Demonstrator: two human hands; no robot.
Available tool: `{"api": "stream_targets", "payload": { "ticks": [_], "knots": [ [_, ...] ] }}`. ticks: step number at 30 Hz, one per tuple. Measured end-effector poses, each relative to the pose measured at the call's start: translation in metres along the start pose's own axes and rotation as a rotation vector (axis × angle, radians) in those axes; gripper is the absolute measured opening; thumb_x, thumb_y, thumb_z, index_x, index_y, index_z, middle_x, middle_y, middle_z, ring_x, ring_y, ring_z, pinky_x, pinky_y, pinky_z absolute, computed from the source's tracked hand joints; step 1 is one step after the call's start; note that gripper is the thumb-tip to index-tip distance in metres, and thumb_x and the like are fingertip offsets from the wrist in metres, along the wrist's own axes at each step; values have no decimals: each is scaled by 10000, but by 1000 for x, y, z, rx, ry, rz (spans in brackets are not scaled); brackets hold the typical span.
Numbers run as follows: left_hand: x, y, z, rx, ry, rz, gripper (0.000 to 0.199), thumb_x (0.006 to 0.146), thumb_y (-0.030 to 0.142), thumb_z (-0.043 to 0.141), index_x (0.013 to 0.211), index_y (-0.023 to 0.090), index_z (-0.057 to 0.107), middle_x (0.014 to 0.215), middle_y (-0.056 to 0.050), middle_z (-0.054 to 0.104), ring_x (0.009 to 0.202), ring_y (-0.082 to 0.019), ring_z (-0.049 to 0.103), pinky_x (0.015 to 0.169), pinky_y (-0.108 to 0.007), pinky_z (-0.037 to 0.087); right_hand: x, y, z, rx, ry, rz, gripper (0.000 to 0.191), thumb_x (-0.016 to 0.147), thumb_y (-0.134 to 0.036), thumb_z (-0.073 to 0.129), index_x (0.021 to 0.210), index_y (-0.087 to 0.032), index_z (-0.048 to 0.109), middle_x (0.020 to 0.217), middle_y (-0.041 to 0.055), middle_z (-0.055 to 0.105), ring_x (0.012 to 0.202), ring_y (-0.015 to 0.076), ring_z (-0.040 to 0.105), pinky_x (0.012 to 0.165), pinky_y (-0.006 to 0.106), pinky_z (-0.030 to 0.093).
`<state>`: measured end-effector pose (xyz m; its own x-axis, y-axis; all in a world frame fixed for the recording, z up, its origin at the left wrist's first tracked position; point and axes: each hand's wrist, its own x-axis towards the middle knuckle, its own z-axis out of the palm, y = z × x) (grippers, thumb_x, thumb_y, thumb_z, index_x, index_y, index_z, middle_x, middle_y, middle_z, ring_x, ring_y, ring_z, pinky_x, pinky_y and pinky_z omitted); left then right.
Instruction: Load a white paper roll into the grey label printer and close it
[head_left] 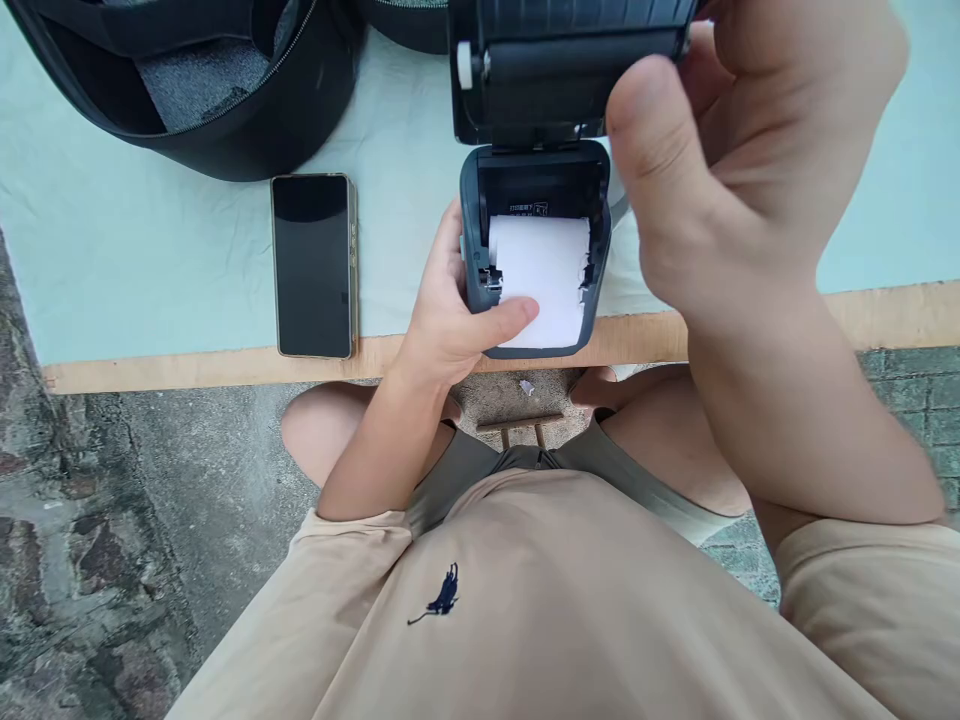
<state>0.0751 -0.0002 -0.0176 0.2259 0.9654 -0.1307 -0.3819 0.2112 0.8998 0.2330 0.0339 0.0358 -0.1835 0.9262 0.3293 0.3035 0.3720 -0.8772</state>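
Observation:
A small dark receipt printer (472,240) is held over the table's near edge with its hinged lid (574,80) swung up. Inside its bay lies a white paper roll (544,265) with ragged side edges. My left hand (465,310) grips the printer's body from the left, its thumb pressing on the paper. My right hand (720,170) is closed on the right side of the raised lid, thumb on the near face; its other fingers are mostly hidden behind the lid and the hand itself.
A smartphone (313,265) with a dark screen lies left of the printer, near the table's wooden edge (187,370). An unzipped black case (247,125) with grey foam stands at the back left, beside part of another black case (412,22). A pale cloth (135,230) covers the table.

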Motion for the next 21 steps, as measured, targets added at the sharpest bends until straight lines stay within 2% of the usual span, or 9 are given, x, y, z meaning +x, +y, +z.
{"api": "stream_targets", "payload": {
  "ticks": [3,6,11,13,16,19,21],
  "knots": [
    [-1,1,0,-24,32,-11,464,633,209,746,1045,250,538,966,-10,611,972,-233,648,821,-342,542,-3,5,0,-249,3,-200,263,902,-335,426,1077,-194,561,1109,-8,575,1070,134,560,940,297,501],
    [-2,2,1,-57,54,-14,448,649,253,756,1039,248,536,947,-9,618,981,-232,649,828,-334,541,-7,15,0,-301,-107,-356,265,866,-324,462,1078,-194,555,1135,36,549,1176,149,495,1095,356,444],
    [-1,1,0,-95,70,-24,589,606,310,807,1108,252,505,940,-13,629,1044,-262,638,851,-346,537,-12,29,-1,-287,-190,-433,239,801,-277,540,1031,-221,565,1104,35,524,1161,143,489,1170,416,374],
    [-1,0,0,-91,64,-12,591,599,310,814,1102,261,506,947,-4,625,1041,-257,640,852,-341,537,-14,29,1,-210,-157,-404,226,811,-310,534,1002,-202,589,1119,48,520,1172,156,488,1177,421,353],
    [-1,-3,-3,-69,39,-5,587,597,276,817,1099,267,513,959,3,616,996,-239,654,839,-327,535,-17,26,6,-82,-92,-240,288,840,-346,501,1078,-202,577,1212,59,502,1247,170,448,1141,365,387],
    [-2,-3,-5,-42,12,24,678,573,254,831,1156,282,486,982,1,613,961,-229,659,810,-318,537,-18,20,8,43,-172,-51,461,829,-350,536,1268,-261,429,1353,19,430,1283,155,426,983,270,498],
    [-4,-2,-5,-20,14,45,692,576,270,830,1172,290,477,999,0,613,948,-222,659,789,-310,540,-18,17,8,104,-255,51,551,822,-347,560,1321,-263,342,1432,9,354,1298,147,414,903,231,525]
  ]
}}
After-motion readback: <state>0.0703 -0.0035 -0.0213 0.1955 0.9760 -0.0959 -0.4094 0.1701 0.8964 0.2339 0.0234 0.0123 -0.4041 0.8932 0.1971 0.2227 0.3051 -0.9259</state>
